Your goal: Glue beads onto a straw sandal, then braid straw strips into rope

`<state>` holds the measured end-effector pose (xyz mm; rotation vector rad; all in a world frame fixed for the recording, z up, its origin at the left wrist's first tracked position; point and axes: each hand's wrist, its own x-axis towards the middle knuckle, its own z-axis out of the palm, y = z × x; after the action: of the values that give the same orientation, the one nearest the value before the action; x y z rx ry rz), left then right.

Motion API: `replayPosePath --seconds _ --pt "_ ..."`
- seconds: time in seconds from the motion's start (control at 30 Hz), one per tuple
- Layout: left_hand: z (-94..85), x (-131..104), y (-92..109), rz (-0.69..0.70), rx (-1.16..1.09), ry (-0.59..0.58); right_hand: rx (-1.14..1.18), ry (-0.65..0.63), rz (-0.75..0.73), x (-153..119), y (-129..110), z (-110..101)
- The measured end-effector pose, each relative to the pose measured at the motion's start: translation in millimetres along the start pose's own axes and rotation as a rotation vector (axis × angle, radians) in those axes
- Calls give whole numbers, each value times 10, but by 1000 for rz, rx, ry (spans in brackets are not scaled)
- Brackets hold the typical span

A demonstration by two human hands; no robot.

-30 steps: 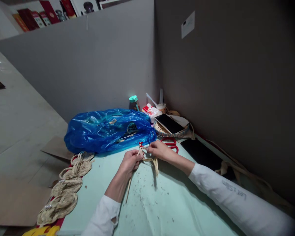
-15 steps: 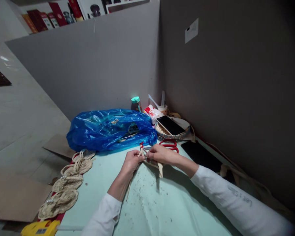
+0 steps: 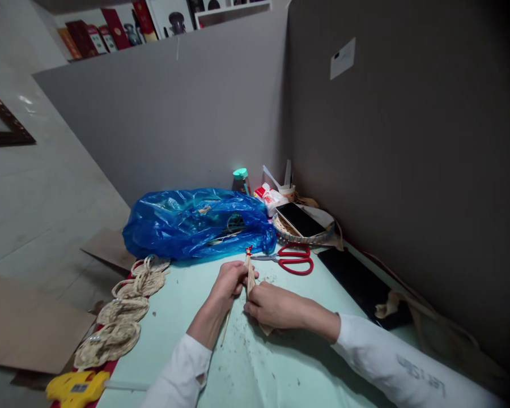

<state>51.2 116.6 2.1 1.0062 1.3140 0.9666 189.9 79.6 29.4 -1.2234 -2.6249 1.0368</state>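
A pale strip of plant fibre [image 3: 250, 279], which looks like straw or husk, lies between my hands, with a small red tie [image 3: 249, 250] at its far end. My left hand [image 3: 230, 281] pinches it just below the tie. Closer to me, my right hand [image 3: 274, 306] is closed round the strip's lower part, and a wider pale end pokes out beneath the fingers. A thin stalk [image 3: 226, 327] hangs below my left hand. Red-handled scissors [image 3: 295, 262] rest on the table beyond my right hand, their blades pointing at the tied end.
Behind the hands sits a blue plastic bag [image 3: 187, 226]. Woven straw sandals [image 3: 110, 340] line the left edge above a yellow glue gun [image 3: 77, 388]. At right are a basket [image 3: 284, 231] bearing a phone [image 3: 301, 219] and a dark flat panel [image 3: 357, 283]. Bits litter the green tabletop [image 3: 187, 317].
My right hand has moved down the strip towards me, away from the red tie, uncovering the scissors. My left hand keeps its grip. The view has shifted slightly.
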Motion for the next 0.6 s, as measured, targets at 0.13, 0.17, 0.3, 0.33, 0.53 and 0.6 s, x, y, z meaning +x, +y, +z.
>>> replayPosePath --seconds 0.13,0.17,0.3,0.33,0.53,0.6 --pt "11 -13 -14 14 18 2 -133 51 -32 -15 5 -32" --pt "14 -9 -22 16 26 10 -112 41 -42 -19 26 -74" --pt "-14 8 -27 15 58 1 165 -85 28 -61 206 -381" --pt "-31 10 -21 6 68 -16 216 -67 44 -74 268 -465" --pt "-108 9 8 -30 83 -95 246 50 140 -119 611 -754" --pt "-111 15 -1 -24 78 -98 230 68 167 -134 678 -813"
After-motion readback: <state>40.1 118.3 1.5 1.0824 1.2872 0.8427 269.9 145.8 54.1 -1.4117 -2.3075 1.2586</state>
